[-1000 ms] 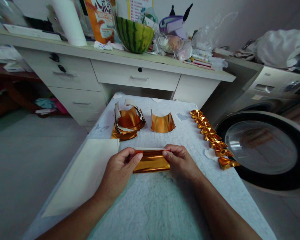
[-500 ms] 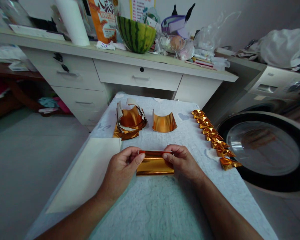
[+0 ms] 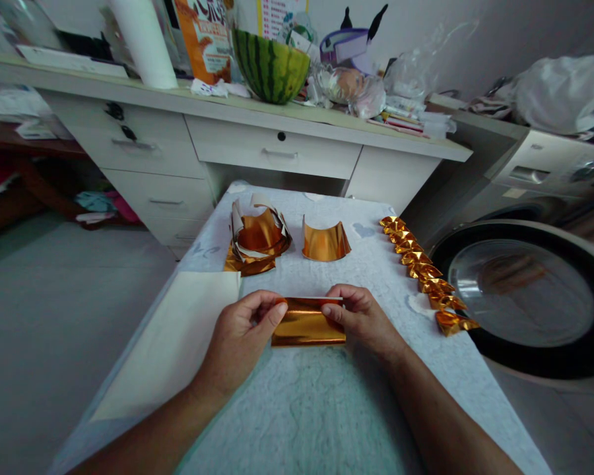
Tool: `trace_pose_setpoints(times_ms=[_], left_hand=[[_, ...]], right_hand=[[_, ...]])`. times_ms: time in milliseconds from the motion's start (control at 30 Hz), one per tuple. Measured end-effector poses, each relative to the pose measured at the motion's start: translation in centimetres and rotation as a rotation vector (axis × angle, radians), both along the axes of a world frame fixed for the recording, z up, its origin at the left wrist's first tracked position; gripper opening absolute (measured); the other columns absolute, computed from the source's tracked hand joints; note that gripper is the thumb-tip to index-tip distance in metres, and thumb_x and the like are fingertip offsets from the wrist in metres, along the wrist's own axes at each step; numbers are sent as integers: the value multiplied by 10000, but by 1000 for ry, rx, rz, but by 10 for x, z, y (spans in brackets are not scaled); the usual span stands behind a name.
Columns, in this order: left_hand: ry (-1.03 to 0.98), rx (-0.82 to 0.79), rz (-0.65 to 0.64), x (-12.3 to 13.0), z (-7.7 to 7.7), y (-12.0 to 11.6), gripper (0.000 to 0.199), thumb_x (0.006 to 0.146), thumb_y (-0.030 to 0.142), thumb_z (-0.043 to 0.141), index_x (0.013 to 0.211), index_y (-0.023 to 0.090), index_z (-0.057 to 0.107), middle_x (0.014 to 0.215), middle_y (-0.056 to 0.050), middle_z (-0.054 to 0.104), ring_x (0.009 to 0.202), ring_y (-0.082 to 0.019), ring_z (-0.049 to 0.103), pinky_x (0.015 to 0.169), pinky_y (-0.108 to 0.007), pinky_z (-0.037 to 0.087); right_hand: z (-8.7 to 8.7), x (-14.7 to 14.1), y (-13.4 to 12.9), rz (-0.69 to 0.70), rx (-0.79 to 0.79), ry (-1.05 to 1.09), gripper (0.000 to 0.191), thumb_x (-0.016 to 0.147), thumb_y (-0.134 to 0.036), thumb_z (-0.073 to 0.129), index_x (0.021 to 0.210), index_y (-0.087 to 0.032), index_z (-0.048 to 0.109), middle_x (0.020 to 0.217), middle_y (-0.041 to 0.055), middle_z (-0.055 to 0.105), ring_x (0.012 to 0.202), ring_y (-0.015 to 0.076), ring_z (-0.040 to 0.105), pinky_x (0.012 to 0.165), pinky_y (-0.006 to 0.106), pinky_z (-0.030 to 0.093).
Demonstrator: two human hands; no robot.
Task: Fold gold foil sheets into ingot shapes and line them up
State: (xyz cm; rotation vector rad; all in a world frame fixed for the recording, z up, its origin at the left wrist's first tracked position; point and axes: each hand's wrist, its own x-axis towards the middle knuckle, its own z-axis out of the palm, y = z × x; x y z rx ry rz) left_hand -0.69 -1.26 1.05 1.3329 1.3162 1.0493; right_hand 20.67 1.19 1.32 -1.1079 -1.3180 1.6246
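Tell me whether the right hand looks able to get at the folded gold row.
Likely yes: only the cloth shows between the right hand and the folded gold row, though that hand is pinching the gold sheet.

A home: washing machine [image 3: 539,191], watermelon [image 3: 271,69]

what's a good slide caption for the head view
Left hand and right hand hold a gold foil sheet by its far edge, with folded foil pieces lined up at right.
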Motion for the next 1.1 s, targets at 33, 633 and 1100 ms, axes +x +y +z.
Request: trace_pose_setpoints(times_ms=[33, 633, 1100], left_hand=[[1, 0, 2, 0, 0, 0, 255, 850, 430, 614, 881, 180, 658, 787, -17, 686, 727, -170, 643, 653, -266, 501], [-11, 16, 14, 0, 1, 0, 233, 850, 411, 616, 857, 181, 651, 751, 11, 647, 698, -136, 596, 630, -230, 472], [160, 89, 6, -1, 0, 1, 207, 871, 384, 568, 849, 195, 649, 751, 13, 671, 686, -144, 622, 618, -234, 470]], right_hand=[[0, 0, 0, -1, 1, -2, 374, 695, -467, 793, 694, -160, 580, 547, -51, 506, 481, 64, 411, 467, 200, 293], [-1, 0, -2, -4, -6, 1, 358, 729, -456, 771, 699, -156, 578, 563, -54, 486, 487, 57, 396, 473, 200, 276], [-5, 1, 2, 2, 103, -244, 315, 803, -460, 672, 712, -172, 580, 583, -32, 525, 511, 83, 425, 484, 213, 303]])
